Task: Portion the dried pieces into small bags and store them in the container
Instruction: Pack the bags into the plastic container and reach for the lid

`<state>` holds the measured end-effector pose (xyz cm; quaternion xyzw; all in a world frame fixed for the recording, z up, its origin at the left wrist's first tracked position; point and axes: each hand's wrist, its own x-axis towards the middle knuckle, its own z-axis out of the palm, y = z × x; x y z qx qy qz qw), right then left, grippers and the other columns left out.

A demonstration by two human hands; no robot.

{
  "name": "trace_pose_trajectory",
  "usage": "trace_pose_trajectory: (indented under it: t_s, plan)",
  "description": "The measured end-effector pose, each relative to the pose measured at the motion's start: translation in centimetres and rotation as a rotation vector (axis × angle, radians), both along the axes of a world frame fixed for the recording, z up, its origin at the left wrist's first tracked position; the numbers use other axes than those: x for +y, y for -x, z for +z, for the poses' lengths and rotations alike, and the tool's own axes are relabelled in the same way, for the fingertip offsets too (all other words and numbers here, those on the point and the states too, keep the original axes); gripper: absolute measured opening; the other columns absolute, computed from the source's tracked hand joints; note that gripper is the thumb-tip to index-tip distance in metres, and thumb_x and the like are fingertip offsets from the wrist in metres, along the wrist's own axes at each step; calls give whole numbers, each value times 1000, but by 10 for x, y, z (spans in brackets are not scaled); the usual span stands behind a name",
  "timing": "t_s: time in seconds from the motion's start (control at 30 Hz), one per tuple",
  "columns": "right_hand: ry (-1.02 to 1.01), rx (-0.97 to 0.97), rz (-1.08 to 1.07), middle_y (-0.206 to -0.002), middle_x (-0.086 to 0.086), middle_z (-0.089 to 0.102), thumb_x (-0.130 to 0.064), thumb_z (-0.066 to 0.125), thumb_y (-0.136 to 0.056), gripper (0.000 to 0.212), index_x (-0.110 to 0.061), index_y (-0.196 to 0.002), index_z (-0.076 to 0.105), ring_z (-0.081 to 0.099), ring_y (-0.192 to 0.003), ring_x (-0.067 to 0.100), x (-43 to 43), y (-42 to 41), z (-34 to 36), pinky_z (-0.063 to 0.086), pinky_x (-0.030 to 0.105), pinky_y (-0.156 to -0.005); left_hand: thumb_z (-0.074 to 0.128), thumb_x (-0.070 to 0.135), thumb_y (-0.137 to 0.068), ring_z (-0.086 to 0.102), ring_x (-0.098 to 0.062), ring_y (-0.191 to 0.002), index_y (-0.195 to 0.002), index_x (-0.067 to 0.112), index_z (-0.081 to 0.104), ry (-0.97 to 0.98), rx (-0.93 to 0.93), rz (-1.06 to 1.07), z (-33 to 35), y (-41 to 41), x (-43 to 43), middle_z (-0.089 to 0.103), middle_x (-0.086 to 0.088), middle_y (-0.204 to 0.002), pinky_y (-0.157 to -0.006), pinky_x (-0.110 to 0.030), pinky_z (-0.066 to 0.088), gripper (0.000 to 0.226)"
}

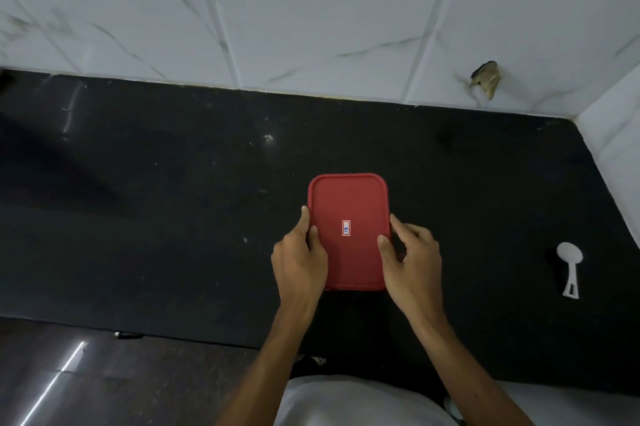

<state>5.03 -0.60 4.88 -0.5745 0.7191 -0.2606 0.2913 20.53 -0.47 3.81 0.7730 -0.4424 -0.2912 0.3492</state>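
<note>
A rectangular container with a red lid (348, 203) sits on the black countertop (156, 217), a small white label at the lid's middle. My left hand (299, 261) grips its left edge, thumb on the lid and fingers down the side. On the other side my right hand (408, 261) grips the right edge the same way. The lid covers the inside, so any bags or dried pieces are hidden.
A white plastic scoop (569, 268) lies on the countertop to the right. White marble-patterned tiles (311, 27) form the back wall, with a chipped hole (485, 79) at the right. The counter's front edge runs below my wrists, with dark floor beyond.
</note>
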Motion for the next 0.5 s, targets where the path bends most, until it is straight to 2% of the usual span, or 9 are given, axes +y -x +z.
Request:
trace_pose_trajectory:
  t_s: [0.1, 0.3, 0.5]
  plan:
    - [-53, -53, -17, -133, -2, 44, -34, 54, -99, 48, -26, -145, 46, 46, -120, 9, -4, 2, -6, 44, 25, -95, 46, 17, -107, 48, -6, -45, -151, 19, 45, -21, -24, -11, -4, 1, -2, 57, 4, -56, -49, -15, 40, 44]
    - [-28, -8, 3, -130, -2, 44, -31, 47, -102, 46, -20, -147, 42, 44, -101, -2, -8, -1, -10, 36, 9, -78, 45, 20, -108, 51, -6, -49, -152, 18, 43, -32, -93, -55, -6, 2, -4, 55, 7, -59, -54, -20, 44, 45]
    - [-45, 18, 59, -130, -1, 47, -29, 47, -102, 45, -19, -146, 44, 45, -103, -1, -12, 7, -10, 36, 7, -77, 49, 20, -106, 56, -4, -51, -151, 17, 46, -2, -47, -29, -8, 2, -1, 59, 11, -64, -52, -12, 45, 45]
